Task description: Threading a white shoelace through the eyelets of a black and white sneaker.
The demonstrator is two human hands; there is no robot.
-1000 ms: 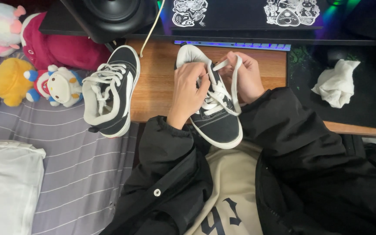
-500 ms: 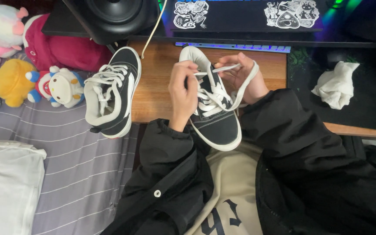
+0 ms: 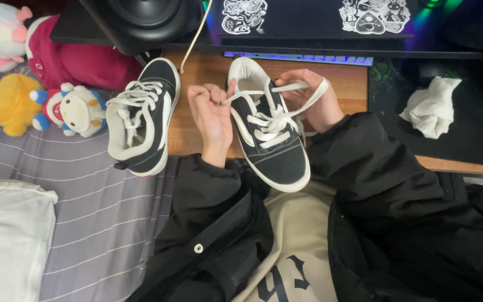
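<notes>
Left hand point(image 3: 212, 112) fisted, palm up, pulled leftward; right hand point(image 3: 311, 99) curled, fingers pinched — both forearms black-sleeved

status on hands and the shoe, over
Left hand and right hand each pinch an end of the white lace, pulled taut. Black sneaker toe toward the person, at the desk edge. Second sneaker lies left, clear.

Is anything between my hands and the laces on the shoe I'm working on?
Nothing visible. The left hand and right hand already pinch the white lace over the black shoe.
</notes>
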